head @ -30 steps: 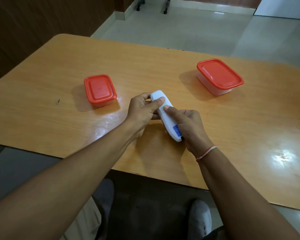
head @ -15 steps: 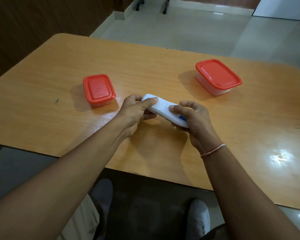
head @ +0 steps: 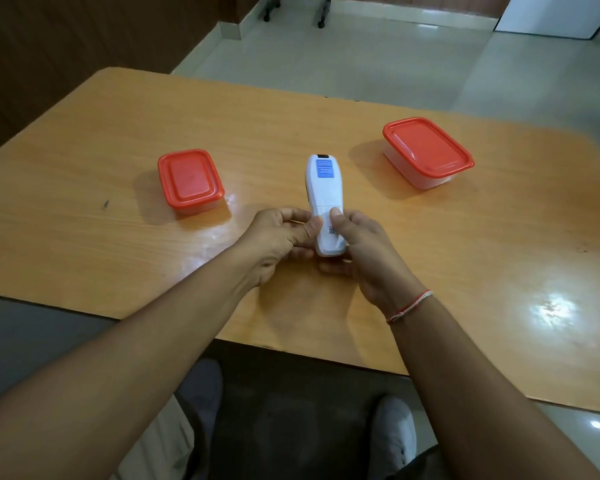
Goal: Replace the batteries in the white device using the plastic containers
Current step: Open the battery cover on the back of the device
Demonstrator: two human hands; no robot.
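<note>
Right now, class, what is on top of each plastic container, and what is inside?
A red lid sits on the small container and the large container. The lids cover both, so what is inside cannot be made out.

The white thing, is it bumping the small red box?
Apart. In the head view, bare table shows between the white device and the small red-lidded container.

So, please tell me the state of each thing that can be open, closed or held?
white device: held at its near end by both hands, battery cover closed
small container: lid on
large container: lid on
left hand: grips the device
right hand: grips the device, thumb on the cover
</note>
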